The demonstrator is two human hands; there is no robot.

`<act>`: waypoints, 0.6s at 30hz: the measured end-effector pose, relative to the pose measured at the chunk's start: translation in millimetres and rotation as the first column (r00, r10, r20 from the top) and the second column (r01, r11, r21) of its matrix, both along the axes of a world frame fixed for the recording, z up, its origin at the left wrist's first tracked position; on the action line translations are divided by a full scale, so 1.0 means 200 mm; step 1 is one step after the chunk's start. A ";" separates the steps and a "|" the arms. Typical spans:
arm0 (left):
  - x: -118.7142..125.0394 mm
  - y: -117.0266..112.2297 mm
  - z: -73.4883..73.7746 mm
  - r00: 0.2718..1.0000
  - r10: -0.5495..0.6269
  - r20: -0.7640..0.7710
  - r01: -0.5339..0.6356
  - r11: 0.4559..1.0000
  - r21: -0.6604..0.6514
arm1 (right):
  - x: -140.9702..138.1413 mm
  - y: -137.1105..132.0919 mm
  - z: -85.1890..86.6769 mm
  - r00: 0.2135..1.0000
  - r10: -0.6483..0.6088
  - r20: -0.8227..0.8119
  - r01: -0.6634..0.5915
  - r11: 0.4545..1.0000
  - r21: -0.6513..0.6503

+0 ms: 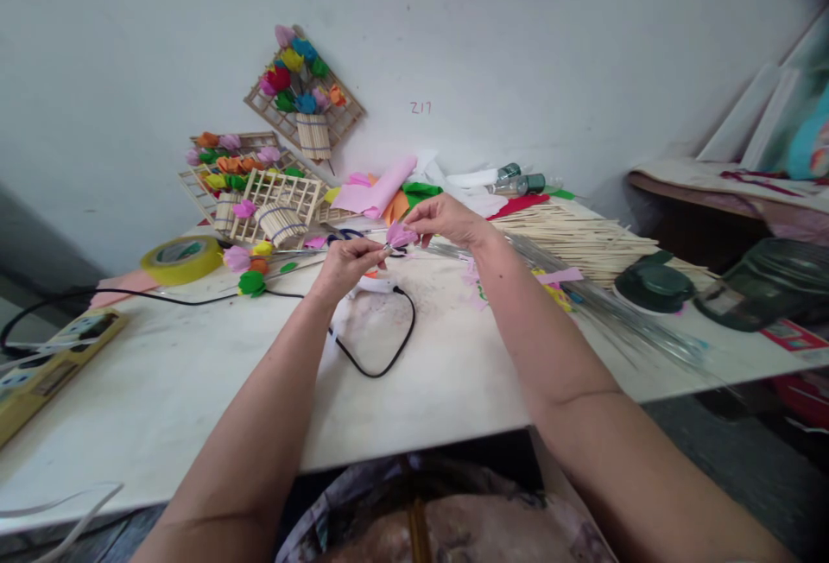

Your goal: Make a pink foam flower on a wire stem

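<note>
Fingers of left hand [346,265] and right hand [446,219] both pinch the pink paper flower [401,236] between them; a harder squeeze could crumple its petals.

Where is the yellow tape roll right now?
Head view: the yellow tape roll lies flat on the left side of the table, in front of the wooden lattice frames, well left of the left hand.

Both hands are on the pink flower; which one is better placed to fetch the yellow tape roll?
Left, likely. The yellow tape roll lies to the left of the pink flower, nearer the left hand; the right hand would have to cross over.
</note>
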State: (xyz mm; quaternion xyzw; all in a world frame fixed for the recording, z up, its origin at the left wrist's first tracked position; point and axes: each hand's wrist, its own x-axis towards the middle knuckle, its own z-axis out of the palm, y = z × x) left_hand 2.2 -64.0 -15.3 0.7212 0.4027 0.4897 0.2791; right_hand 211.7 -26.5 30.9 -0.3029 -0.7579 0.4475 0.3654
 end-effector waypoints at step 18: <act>0.02 -0.02 0.01 0.993 -0.101 -0.064 0.099 0.995 -0.031 | 0.03 -0.04 0.06 0.971 0.085 0.221 -0.080 0.996 -0.031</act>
